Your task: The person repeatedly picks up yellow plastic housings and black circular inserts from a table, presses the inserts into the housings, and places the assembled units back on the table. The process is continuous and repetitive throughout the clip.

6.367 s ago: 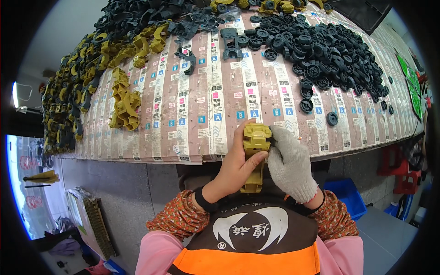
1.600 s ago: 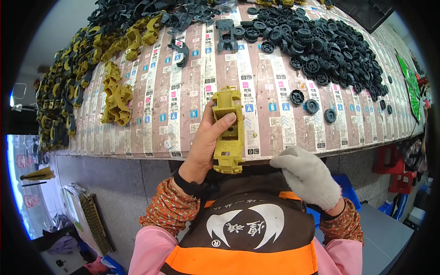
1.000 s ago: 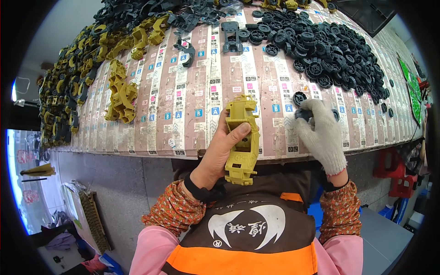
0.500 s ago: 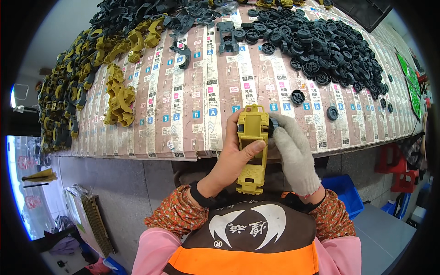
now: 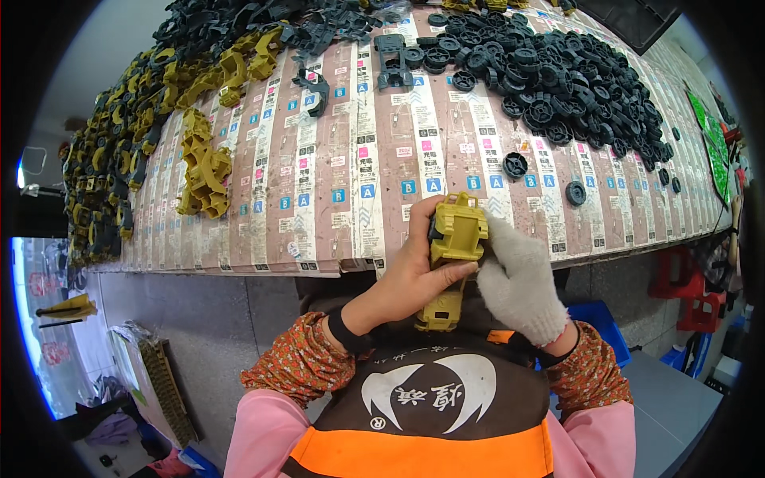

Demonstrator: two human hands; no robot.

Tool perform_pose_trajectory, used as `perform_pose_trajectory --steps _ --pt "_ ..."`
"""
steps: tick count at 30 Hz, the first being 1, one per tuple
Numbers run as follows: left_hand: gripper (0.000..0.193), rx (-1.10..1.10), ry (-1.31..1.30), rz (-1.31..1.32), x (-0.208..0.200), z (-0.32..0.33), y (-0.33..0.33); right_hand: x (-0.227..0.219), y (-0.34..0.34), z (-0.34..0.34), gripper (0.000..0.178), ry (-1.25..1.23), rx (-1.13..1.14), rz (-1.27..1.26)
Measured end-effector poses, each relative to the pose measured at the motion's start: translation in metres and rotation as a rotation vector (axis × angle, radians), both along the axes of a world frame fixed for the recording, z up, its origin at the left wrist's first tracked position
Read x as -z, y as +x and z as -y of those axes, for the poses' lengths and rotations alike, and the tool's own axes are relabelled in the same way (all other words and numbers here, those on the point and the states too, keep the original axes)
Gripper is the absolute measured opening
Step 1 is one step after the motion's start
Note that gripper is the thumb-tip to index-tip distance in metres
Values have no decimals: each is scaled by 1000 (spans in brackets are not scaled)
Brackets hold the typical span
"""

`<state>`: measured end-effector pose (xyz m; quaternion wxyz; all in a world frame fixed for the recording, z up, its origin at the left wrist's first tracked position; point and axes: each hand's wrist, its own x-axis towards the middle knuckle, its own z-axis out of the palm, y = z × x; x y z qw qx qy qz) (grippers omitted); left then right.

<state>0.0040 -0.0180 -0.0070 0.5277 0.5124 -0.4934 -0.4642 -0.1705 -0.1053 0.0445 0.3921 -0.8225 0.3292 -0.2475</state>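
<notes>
A yellow plastic toy truck body (image 5: 460, 233) is held over the table's near edge, its long side pointing toward me. My bare left hand (image 5: 418, 267) grips it from the left, thumb across its middle and fingers along the far side. Something dark shows at its left side, beside my left fingers, perhaps a wheel. My right hand (image 5: 522, 279), in a pale knitted glove, presses its closed fingers on the body's right side; whatever lies under those fingertips is hidden. Nearest on the table are two loose black toy wheels, one (image 5: 515, 165) farther off and one (image 5: 575, 193) to the right.
A big heap of black wheels (image 5: 550, 88) covers the table's right rear. Yellow bodies (image 5: 205, 171) lie stacked at left, beside a long pile of yellow and black assembled toys (image 5: 111, 167). Dark grey parts (image 5: 231, 32) fill the back left. A blue bin (image 5: 599, 331) stands below the table.
The truck body has tilted and shifted slightly right, its far end turned toward my right hand. The dark wheel seen at my gloved fingertips is now out of sight.
</notes>
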Motion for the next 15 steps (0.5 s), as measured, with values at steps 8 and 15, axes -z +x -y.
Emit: perform_pose_trajectory --steps 8,15 --pt "68 -204 172 -619 -7 13 7 5 6 104 21 -495 193 -409" --pt "47 -436 65 -767 -11 13 24 12 9 93 18 -313 66 -323"
